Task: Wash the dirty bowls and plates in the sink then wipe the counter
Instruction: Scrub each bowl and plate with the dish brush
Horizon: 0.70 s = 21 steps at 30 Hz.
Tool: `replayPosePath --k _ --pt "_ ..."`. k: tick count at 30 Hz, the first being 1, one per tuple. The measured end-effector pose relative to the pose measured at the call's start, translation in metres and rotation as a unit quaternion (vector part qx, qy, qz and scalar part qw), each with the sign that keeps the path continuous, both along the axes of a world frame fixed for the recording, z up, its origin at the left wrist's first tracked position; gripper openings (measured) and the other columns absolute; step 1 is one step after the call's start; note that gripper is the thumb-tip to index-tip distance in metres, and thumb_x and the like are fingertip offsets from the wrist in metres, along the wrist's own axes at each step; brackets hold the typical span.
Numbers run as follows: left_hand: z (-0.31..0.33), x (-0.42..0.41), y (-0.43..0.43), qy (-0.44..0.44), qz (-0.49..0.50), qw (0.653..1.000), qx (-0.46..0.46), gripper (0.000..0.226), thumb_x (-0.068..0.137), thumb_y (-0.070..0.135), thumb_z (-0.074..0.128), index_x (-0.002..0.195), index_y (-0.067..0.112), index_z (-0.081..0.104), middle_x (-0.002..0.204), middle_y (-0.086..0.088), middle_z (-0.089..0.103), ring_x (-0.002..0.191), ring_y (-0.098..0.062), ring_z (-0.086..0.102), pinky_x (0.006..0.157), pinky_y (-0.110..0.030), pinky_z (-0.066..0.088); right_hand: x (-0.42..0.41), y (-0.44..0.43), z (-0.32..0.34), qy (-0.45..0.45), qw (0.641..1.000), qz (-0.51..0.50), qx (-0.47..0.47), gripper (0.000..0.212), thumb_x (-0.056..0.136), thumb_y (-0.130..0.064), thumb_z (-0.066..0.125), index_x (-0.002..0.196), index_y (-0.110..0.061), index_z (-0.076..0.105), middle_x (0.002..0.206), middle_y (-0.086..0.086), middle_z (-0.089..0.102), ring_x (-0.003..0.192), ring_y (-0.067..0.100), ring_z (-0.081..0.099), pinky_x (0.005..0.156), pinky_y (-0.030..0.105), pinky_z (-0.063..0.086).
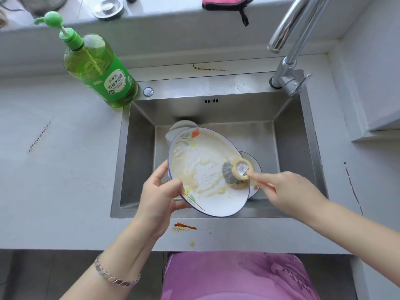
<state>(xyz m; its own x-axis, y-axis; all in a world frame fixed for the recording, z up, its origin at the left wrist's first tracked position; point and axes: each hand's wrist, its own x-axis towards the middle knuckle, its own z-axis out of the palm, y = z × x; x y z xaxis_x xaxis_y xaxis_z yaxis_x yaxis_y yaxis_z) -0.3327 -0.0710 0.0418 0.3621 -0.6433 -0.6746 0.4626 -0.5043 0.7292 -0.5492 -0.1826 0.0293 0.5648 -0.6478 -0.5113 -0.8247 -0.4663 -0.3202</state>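
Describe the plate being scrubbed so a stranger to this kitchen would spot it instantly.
Start at the steel sink set in the grey counter. Above its basin the left hand holds a tilted plate while the right hand holds a scrubber against it. Unlike the bowl behind and the dish underneath, it is smeared beige and lifted.
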Motion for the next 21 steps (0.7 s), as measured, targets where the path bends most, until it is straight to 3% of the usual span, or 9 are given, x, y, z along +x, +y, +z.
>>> replayPosePath --k 2,3,5,8,12,14,19,21 --pt "-0.001 0.003 -0.001 -0.007 0.008 1.0 0.0 0.079 0.051 -0.001 0.044 0.128 0.012 0.053 0.082 -0.008 0.062 0.079 -0.03 0.053 0.055 -0.036 0.053 -0.004 0.013 0.008 -0.034 0.998 -0.004 0.051 0.035 0.098 -0.033 0.039 0.127 -0.052 0.046 0.056 -0.011 0.043 0.053 0.013 0.041 0.061 0.031 0.031" --pt "-0.002 0.003 -0.002 -0.009 0.008 1.0 0.001 0.079 0.052 -0.001 0.044 0.129 0.014 0.053 0.083 -0.009 0.06 0.08 -0.03 0.052 0.056 -0.037 0.053 -0.003 0.02 0.012 -0.061 0.995 -0.008 0.084 0.034 0.097 -0.033 0.042 0.124 -0.053 0.049 0.058 -0.013 0.049 0.052 0.008 0.046 0.06 0.029 0.033" --pt "-0.002 0.0 -0.003 -0.012 -0.001 1.0 0.001 0.078 0.052 0.0 0.045 0.128 0.017 0.054 0.086 -0.011 0.058 0.081 -0.03 0.052 0.057 -0.039 0.054 0.006 0.034 0.02 -0.124 0.981 -0.016 0.149 0.032 0.096 -0.033 0.046 0.12 -0.053 0.052 0.085 -0.011 0.071 0.075 0.0 0.062 0.068 0.025 0.045" --pt "-0.001 -0.009 -0.006 -0.007 -0.021 1.0 -0.005 0.077 0.054 0.0 0.047 0.128 0.02 0.056 0.086 -0.013 0.059 0.08 -0.029 0.056 0.063 -0.044 0.057 0.018 0.026 0.014 -0.162 0.977 -0.034 0.137 0.031 0.094 -0.031 0.051 0.118 -0.05 0.055 0.115 -0.012 0.067 0.104 0.014 0.062 0.085 0.03 0.047" --pt "0.001 -0.006 -0.006 -0.003 -0.005 1.0 -0.02 0.076 0.054 -0.001 0.045 0.126 0.02 0.056 0.082 -0.006 0.065 0.079 -0.028 0.059 0.059 -0.042 0.056 0.001 -0.002 -0.006 -0.11 0.984 -0.111 0.089 0.03 0.093 -0.032 0.051 0.116 -0.051 0.056 0.111 -0.006 0.07 0.105 0.021 0.062 0.087 0.037 0.048" --pt "0.002 -0.002 -0.007 -0.014 0.009 0.999 -0.027 0.075 0.054 -0.001 0.045 0.126 0.02 0.057 0.082 -0.002 0.068 0.079 -0.026 0.061 0.06 -0.041 0.056 -0.007 0.01 -0.005 -0.102 0.983 -0.101 0.11 0.03 0.093 -0.034 0.051 0.111 -0.058 0.054 0.108 -0.005 0.071 0.101 0.022 0.064 0.084 0.037 0.05" --pt "0.007 -0.011 -0.015 -0.024 -0.012 0.999 -0.042 0.075 0.054 0.0 0.048 0.126 0.02 0.057 0.079 -0.001 0.07 0.071 -0.019 0.064 0.058 -0.038 0.056 0.019 0.036 0.013 -0.192 0.971 -0.06 0.127 0.043 0.093 -0.032 0.052 0.102 -0.073 0.039 0.085 0.006 0.072 0.071 0.021 0.058 0.074 0.036 0.047" --pt "0.008 -0.01 -0.017 -0.021 -0.014 0.999 -0.043 0.074 0.055 0.0 0.046 0.125 0.022 0.057 0.082 -0.001 0.069 0.076 -0.024 0.061 0.063 -0.043 0.057 0.018 0.02 0.009 -0.199 0.968 -0.106 0.107 0.038 0.092 -0.032 0.053 0.11 -0.065 0.046 0.1 -0.001 0.073 0.089 0.019 0.064 0.081 0.037 0.049"
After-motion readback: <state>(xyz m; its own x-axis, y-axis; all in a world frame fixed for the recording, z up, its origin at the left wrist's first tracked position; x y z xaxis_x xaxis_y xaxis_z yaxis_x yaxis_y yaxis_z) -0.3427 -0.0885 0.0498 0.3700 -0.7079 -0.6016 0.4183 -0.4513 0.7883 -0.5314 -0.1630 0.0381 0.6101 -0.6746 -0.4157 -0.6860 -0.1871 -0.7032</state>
